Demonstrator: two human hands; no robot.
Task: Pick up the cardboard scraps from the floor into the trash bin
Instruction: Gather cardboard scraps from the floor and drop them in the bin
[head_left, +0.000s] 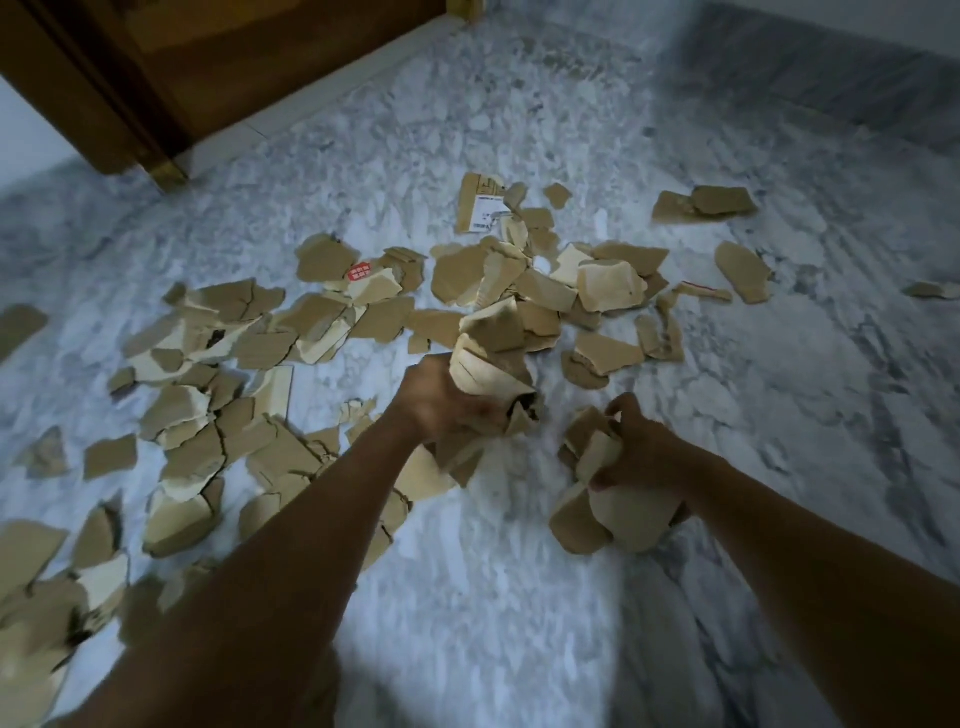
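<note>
Several torn brown cardboard scraps (332, 322) lie scattered over the marble floor (519, 597), from the left edge to the far right. My left hand (436, 400) grips a thick bunch of scraps (493, 358) that sticks up above the fist, a little over the floor near the middle. My right hand (639, 447) grips another bundle of scraps (602, 509) that hangs below the fingers. The trash bin is not in view.
A brown wooden door and frame (171, 73) stand at the back left, with a pale threshold strip in front. A grey skirting and wall (831, 67) run along the back right. One scrap with a white label (480, 205) lies far centre.
</note>
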